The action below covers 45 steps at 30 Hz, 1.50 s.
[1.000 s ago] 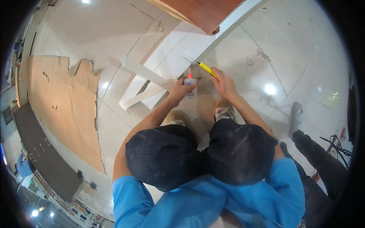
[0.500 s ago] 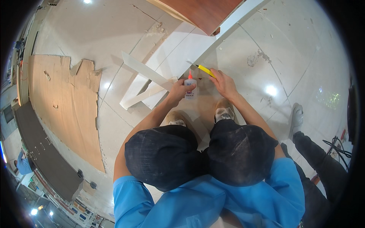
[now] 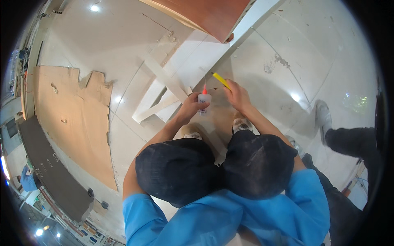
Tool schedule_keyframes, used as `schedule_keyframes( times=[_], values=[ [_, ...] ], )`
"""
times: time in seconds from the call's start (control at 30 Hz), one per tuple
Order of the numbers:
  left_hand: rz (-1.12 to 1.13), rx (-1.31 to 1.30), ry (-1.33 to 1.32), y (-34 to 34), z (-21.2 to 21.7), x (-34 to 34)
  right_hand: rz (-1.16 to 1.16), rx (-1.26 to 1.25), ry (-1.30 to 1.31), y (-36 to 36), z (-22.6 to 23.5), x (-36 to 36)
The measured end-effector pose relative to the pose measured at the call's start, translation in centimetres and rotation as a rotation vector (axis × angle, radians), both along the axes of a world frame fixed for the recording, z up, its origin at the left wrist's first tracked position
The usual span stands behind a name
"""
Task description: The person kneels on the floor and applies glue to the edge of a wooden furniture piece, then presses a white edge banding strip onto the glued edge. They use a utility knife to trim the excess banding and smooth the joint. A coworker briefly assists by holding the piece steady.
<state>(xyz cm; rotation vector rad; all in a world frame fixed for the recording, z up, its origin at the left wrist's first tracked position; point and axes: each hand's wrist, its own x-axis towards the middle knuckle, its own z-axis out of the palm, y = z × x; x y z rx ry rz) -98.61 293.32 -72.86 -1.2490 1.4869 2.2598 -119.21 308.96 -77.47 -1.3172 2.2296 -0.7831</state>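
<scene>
Cardboard sheet (image 3: pixel 69 119), brown and torn along its upper edge, lies flat on the pale tiled floor (image 3: pixel 328 61) at the left of the frame. Dark long board (image 3: pixel 53 172) runs along the lower left, below the cardboard. White boards (image 3: pixel 164 88) lie crossed on the floor at upper centre, one narrow strip slanting over the wider ones. Reddish-brown panel (image 3: pixel 205 12) sits at the top centre, next to a long white plank (image 3: pixel 254 18) that slants up to the top edge.

Left hand (image 3: pixel 192 107), at centre frame, is closed around a small clear squeeze bottle (image 3: pixel 204 99) with a red pointed nozzle, held upright, nozzle up. Right hand (image 3: pixel 237 96), just right of it, grips a yellow pencil-like tool (image 3: pixel 221 80) that points to the upper left; cannot tell exactly what tool. Hands are close, not touching, bottle between them. Both are held above the floor and the near ends of the white boards.

Person's dark knees (image 3: pixel 217 168) fill the centre bottom, blue sleeves below them, light shoes just under the hands. Another person's dark trouser leg (image 3: pixel 353 141) and grey shoe (image 3: pixel 323 117) stand at the right edge.
</scene>
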Motion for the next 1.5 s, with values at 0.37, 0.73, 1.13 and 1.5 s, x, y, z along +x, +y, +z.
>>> schedule_keyframes(
  times=[0.37,0.73,1.13,1.5],
  values=[
    [-0.089,-0.294,0.466,-7.1,20.9,-5.9,0.363,-0.297,-0.487,-5.2,20.5,-4.5],
    [0.145,-1.566,0.958,-10.0,41.5,-13.5,0.05,-0.743,-0.065,-3.7,40.9,-10.0],
    [0.438,-1.746,0.664,-6.2,43.8,-20.9,0.05,-0.449,0.47,-1.7,57.1,-15.6],
    [0.594,-1.765,0.702,-6.2,41.8,-23.3,0.229,-0.371,0.868,-3.9,61.4,-18.2]
  ],
)
